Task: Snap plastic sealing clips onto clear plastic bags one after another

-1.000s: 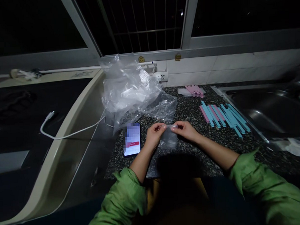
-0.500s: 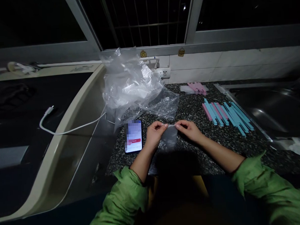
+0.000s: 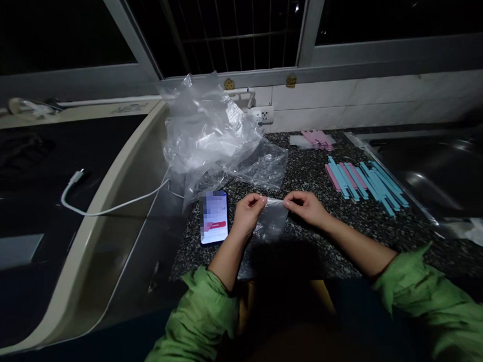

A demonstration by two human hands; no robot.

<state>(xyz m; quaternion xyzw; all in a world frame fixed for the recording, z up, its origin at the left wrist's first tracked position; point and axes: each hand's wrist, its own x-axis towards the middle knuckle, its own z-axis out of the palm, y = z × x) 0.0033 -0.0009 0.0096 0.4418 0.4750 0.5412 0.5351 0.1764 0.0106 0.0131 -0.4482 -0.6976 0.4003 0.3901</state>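
Observation:
A small clear plastic bag (image 3: pixel 273 219) hangs between my hands, its top edge stretched level. My left hand (image 3: pixel 248 214) pinches that edge at its left end, thumb against curled fingers. At the other end, my right hand (image 3: pixel 305 207) grips the edge the same way. Just left of my left hand lies a phone (image 3: pixel 214 218) with a lit screen. Behind my hands spreads a heap of crumpled clear plastic bags (image 3: pixel 215 134). Pink and blue flat strips (image 3: pixel 364 186) lie in a loose row to the right of my right hand.
More pink strips (image 3: pixel 317 138) rest on clear plastic near the tiled wall. A steel sink (image 3: pixel 445 177) is set into the speckled countertop (image 3: pixel 305 167) at right. At left stands a large appliance (image 3: pixel 95 225) with a white cable (image 3: pixel 118 207) across it. A wall socket (image 3: pixel 265 115) sits behind.
My hands have moved slightly apart, and more of the bag's top edge shows between them. Both hands keep their pinch. The whole view has shifted a little.

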